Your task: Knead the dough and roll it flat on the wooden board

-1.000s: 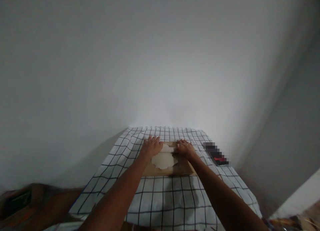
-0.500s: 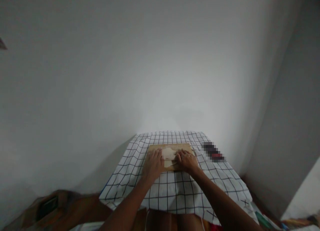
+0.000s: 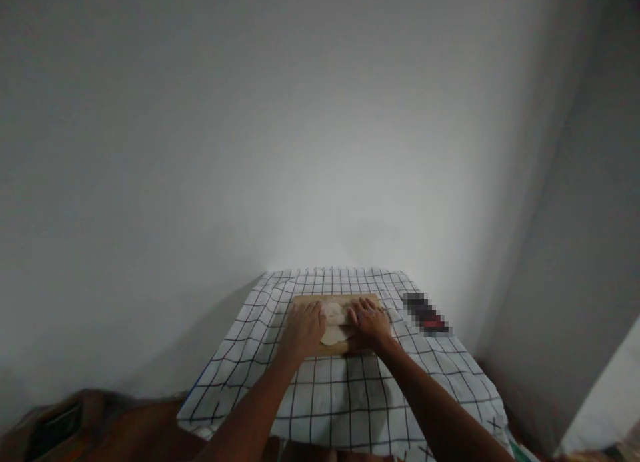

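Note:
A flat piece of pale dough [image 3: 334,335] lies on a wooden board [image 3: 336,298], showing in front of and behind a light-coloured rolling pin [image 3: 338,319]. My left hand [image 3: 306,325] rests over the pin's left end, fingers pointing away from me and curved over it. Over the right end lies my right hand [image 3: 371,321], closed on the pin in the same way. Only the stretch of pin between my hands shows; its ends are hidden beneath them. The dough's left and right edges are partly covered too.
The board rests on a table with a white, black-checked cloth [image 3: 325,409]. A dark, pixelated object with a red patch [image 3: 427,315] lies right of the board. A pale wall [image 3: 320,149] stands behind the table. At lower left is a brown object [image 3: 60,422].
The view has tilted slightly, so table and board sit lower in the picture. More dough shows in front of the pin, and both hands have shifted slightly away from me over the board.

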### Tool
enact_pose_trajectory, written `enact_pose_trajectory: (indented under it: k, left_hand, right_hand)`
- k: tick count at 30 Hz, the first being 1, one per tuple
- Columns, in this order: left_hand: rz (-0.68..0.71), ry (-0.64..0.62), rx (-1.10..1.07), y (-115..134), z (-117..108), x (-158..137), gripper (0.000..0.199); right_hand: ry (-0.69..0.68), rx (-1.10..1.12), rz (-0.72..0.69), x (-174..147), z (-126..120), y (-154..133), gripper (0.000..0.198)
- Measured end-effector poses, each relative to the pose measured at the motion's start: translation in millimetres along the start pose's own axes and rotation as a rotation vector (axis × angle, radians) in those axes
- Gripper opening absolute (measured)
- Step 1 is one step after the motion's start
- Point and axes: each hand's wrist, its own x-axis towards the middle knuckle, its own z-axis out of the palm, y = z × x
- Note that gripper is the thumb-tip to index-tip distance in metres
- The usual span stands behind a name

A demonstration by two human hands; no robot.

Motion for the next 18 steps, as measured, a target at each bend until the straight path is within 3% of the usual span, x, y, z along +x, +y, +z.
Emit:
enact_pose_trajectory:
  k: [5,10,15,18]
  left_hand:
    - [-0.067,-0.058,0.019,-12.3,17.6,34.4,0.048]
    - [-0.250,-0.254,-0.044,-30.7,50.4,86.5,0.052]
    - [-0.335,-0.372,-0.121,-48.1,74.0,129.4,0.055]
    - [-0.343,-0.429,-0.061,-54.4,80.3,144.1,0.054]
  right_hand:
    - [0.030,-0.015,-0.021,33.3,8.1,5.9,0.045]
    - [0.009,0.002,0.019,75.9,23.4,17.6,0.050]
    - [-0.080,0.016,0.100,121.9,34.3,29.3,0.054]
    - [-0.177,0.014,0.145,143.6,42.3,34.0,0.055]
